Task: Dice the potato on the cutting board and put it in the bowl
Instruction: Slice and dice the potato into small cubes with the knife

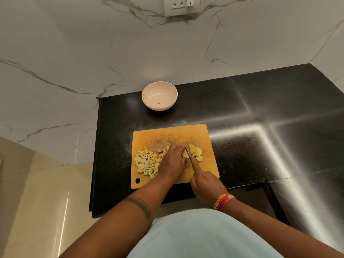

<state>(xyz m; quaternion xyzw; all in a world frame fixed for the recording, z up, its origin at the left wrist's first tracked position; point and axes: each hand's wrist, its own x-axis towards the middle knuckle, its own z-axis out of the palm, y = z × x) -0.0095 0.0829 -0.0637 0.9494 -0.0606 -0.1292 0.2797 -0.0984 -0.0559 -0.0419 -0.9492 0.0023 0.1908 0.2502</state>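
An orange cutting board (173,135) lies on the black counter. A heap of diced potato (147,163) covers its left part. My left hand (172,162) holds a potato piece (184,154) down with curled fingers at the board's middle. My right hand (205,183) grips a knife (187,151), index finger stretched along its spine, the blade standing in the potato right beside my left fingers. Several cut slices (196,152) lie just right of the blade. The pale pink bowl (159,95) stands beyond the board, with nothing in it but a tiny speck.
The black granite counter (260,112) stretches to the right and ends at an edge left of the board and in front of me. A marble wall (93,53) with a socket plate (181,5) rises behind the bowl. Beige floor tiles (37,202) lie at the left.
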